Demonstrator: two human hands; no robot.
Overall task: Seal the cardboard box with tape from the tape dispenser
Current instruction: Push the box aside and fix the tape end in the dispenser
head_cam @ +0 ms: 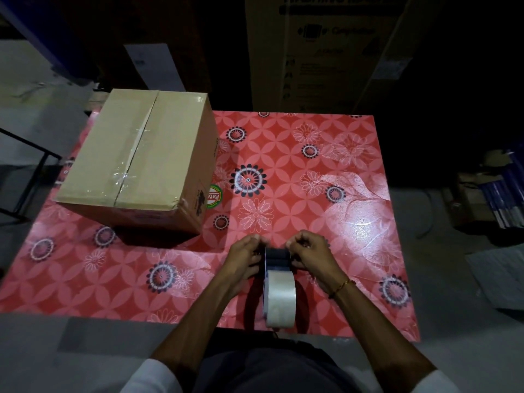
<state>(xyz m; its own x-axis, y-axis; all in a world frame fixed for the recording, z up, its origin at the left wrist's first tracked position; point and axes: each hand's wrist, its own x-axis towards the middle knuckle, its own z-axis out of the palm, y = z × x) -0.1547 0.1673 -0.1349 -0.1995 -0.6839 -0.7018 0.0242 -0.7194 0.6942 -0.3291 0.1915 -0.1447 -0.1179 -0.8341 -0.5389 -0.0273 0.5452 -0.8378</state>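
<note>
A brown cardboard box (141,163) stands at the far left of the table, flaps closed, with shiny clear tape along its centre seam. Near the table's front edge is a tape dispenser (278,282) with a dark head and a roll of clear tape. My left hand (243,260) grips the left side of the dispenser's head. On the right side, my right hand (310,255) pinches at the top of the head. Both hands are well to the right of and nearer than the box. The dispenser's blade is hidden by my fingers.
The table (326,171) carries a red floral plastic cover. A round green and red sticker (214,196) lies beside the box's right face. A tall printed carton (323,52) stands behind the table. Stacked items (493,191) sit on the floor at right.
</note>
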